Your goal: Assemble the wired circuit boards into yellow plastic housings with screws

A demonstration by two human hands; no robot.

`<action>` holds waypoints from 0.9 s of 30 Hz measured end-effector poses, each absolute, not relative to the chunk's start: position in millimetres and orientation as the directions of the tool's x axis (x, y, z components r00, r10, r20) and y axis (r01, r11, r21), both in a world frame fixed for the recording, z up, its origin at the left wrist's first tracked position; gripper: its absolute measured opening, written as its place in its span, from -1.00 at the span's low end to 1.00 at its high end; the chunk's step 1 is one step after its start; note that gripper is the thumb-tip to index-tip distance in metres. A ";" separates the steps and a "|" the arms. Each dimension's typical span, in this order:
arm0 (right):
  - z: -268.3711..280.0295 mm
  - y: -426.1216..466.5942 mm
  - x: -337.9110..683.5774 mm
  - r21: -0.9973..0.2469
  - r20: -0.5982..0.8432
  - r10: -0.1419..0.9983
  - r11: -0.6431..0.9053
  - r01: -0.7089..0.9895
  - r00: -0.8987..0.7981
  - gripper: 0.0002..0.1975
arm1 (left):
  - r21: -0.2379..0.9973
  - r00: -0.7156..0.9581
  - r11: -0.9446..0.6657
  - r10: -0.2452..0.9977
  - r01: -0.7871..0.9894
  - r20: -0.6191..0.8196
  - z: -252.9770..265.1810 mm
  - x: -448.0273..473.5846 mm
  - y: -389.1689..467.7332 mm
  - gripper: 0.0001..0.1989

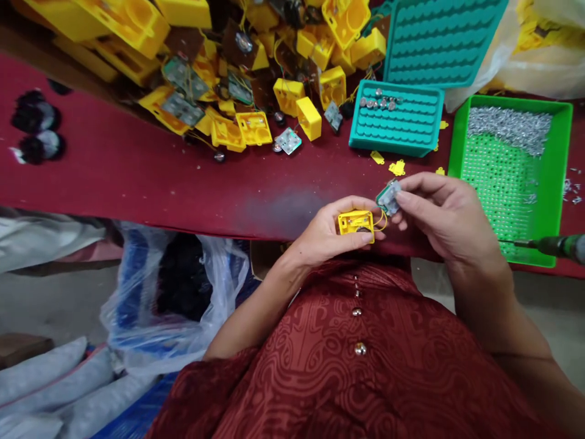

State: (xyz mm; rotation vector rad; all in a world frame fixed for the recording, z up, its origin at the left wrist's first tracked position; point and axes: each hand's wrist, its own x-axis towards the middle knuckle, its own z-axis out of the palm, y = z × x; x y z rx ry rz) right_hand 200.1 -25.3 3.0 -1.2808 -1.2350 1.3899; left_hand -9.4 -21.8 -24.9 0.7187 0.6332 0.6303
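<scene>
Wires [381,221], thin and yellow, are left with slack between the two held parts, and their short run is presumably why the hands are brought so near each other. By the left hand [325,230], an open-faced yellow plastic casing [355,221] is gripped near the table's front edge, its hollow turned up, apparently so that the inside can be seen. By the right hand [452,210], a small circuit board [388,198] is pinched between thumb and fingers, tilted and apart from the casing. Beyond, metal discs [382,103], probably button cells, are grouped in a ribbed teal tray [395,144], whose grooves seem suited to stopping them rolling. Screws [509,125] are gathered at the far end of a perforated green basket [558,189], placed, it seems, for right-handed reach, as is what looks like a screwdriver [555,245].
</scene>
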 end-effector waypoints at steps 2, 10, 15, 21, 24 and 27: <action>8.7 -23.5 190.3 -0.985 -0.036 0.999 -0.029 0.171 -0.032 -0.73 | 0.757 0.564 0.573 0.754 -0.314 -0.337 -25.6 -7.7 -21.7 -0.51; 25.4 -12.7 137.1 -0.660 0.376 0.920 0.349 0.665 -0.109 -0.96 | 0.849 0.212 0.422 0.904 -0.317 -0.370 -31.6 6.5 -15.7 -0.40; 22.9 5.2 129.8 -0.610 0.389 0.901 0.407 0.680 -0.190 -0.91 | 0.932 0.130 0.312 0.948 -0.184 -0.292 -35.5 1.8 -12.7 -0.49; 35.5 14.6 137.6 -0.752 0.304 0.936 0.349 0.559 -0.176 -0.91 | 0.893 0.219 0.354 0.928 -0.277 -0.300 -26.2 -9.1 -16.6 -0.70; 39.1 2.7 138.2 -0.807 0.277 0.949 0.316 0.499 -0.152 -0.91 | 0.786 0.251 0.414 0.909 -0.460 -0.332 -25.1 -15.8 -16.0 -0.57; 32.5 -14.3 135.0 -0.726 0.396 0.890 0.454 0.517 -0.226 -0.97 | 0.689 0.292 0.458 0.889 -0.563 -0.352 -25.5 -26.9 -14.9 -0.46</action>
